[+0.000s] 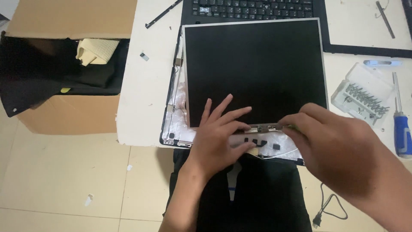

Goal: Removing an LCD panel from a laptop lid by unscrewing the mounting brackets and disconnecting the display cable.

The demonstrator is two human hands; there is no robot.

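Note:
A bare dark laptop screen panel (257, 68) lies flat on the opened lid shell (174, 129) on a white table (137, 99). My left hand (221, 137) rests spread on the panel's near edge, fingers apart and pressing down beside the small metal connector strip (262, 127). My right hand (330, 144) is at that same edge, its fingertips pinched at the strip's right end, with something small and yellowish showing under them. The laptop's keyboard (253, 8) sits beyond the panel.
A blue-handled screwdriver (402, 129) and a clear case of bits (362, 96) lie at the right. A black bezel frame (369, 49) is at the back right. An open cardboard box (64, 64) with dark cloth stands left, and a cable (328, 208) is on the tiled floor.

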